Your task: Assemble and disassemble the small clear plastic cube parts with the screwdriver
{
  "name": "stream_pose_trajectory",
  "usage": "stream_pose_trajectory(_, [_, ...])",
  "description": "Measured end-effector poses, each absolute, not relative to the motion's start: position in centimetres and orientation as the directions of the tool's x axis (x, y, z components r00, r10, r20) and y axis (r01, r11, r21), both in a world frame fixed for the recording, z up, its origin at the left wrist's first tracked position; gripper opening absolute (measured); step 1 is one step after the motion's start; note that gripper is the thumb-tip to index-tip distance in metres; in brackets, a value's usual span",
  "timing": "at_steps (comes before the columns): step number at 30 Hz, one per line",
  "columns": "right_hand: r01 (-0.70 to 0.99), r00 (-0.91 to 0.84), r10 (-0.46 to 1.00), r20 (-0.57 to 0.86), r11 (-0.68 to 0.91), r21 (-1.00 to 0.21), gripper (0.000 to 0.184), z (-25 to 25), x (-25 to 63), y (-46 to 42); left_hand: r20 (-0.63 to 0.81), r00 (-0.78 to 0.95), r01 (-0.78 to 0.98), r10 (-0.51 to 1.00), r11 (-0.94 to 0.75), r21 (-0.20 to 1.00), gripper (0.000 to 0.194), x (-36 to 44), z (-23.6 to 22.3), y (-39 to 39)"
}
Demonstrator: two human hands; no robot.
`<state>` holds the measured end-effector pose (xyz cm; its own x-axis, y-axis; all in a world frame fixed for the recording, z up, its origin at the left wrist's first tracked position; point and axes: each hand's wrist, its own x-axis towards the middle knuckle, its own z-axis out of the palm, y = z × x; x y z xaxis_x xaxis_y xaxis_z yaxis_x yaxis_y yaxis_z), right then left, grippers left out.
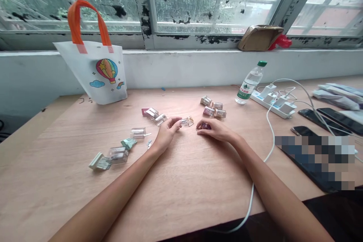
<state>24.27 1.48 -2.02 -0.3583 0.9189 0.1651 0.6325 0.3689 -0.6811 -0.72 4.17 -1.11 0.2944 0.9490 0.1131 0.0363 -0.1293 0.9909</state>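
Observation:
My left hand (169, 132) is closed, its thumb and fingertips pinching a small clear plastic piece (185, 122) with a yellowish frame at its right end. Just to the right, my right hand (214, 130) curls round a small dark purple, see-through piece (205, 126), mostly covered by the fingers. Left of my left hand lie clear plastic cases (138, 133), a larger clear case (118, 155), a pale green part (99, 161) and a mint green part (129, 143). A pink-ended clear piece (150, 112) lies behind them. Beyond my right hand sit several similar small cases (220, 113).
A white bag (107, 90) with orange handles stands at the back left. On the right are a water bottle (249, 85), a power strip (272, 106) with plugs, a white cable (272, 132) running past my right forearm, and phones (326, 121).

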Motion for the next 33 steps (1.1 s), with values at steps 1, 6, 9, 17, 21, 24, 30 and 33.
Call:
stream_pose_trajectory(1, [0.641, -0.356, 0.917, 0.182, 0.381, -0.666, 0.019, -2.0, 24.1, 1.4, 0.110, 0.294, 0.040, 0.949, -0.128, 0.991, 0.033, -0.7, -1.1, 4.2])
stream_pose_trajectory(6, [0.656, -0.364, 0.901, 0.234, 0.427, -0.622, 0.015, -2.1, 23.3, 1.5, 0.111, 0.298, 0.028, 0.948, -0.125, 0.992, 0.033, -0.7, -1.3, 4.3])
stream_pose_trajectory(9, [0.662, -0.371, 0.895, 0.247, 0.441, -0.605, 0.017, -2.3, 23.2, 1.6, 0.120, 0.300, 0.012, 0.946, -0.129, 0.992, 0.033, -0.6, -1.4, 4.2])
stream_pose_trajectory(17, [0.657, -0.331, 0.880, 0.340, 0.474, -0.586, 0.022, -2.4, 22.7, 1.5, 0.126, 0.341, -0.076, 0.932, -0.107, 0.991, 0.039, -0.4, -1.4, 2.8])
stream_pose_trajectory(21, [0.533, -0.248, 0.862, 0.442, 0.502, -0.681, 0.020, -1.1, 21.2, 0.7, 0.127, 0.404, -0.058, 0.906, -0.113, 0.992, 0.038, -0.4, -1.0, 2.3])
stream_pose_trajectory(24, [0.431, -0.226, 0.850, 0.476, 0.525, -0.733, 0.017, -0.4, 20.0, 0.2, 0.132, 0.394, -0.055, 0.909, -0.120, 0.991, 0.036, -0.4, -0.9, 2.3])
stream_pose_trajectory(30, [0.376, -0.222, 0.797, 0.562, 0.602, -0.705, 0.011, -0.7, 19.0, 0.2, 0.159, 0.351, -0.051, 0.923, -0.151, 0.987, 0.033, -0.4, -1.5, 2.5])
stream_pose_trajectory(33, [0.391, -0.191, 0.778, 0.599, 0.620, -0.680, 0.011, -1.2, 19.0, 0.4, 0.182, 0.368, -0.083, 0.912, -0.163, 0.983, 0.033, -0.3, -1.6, 2.6])
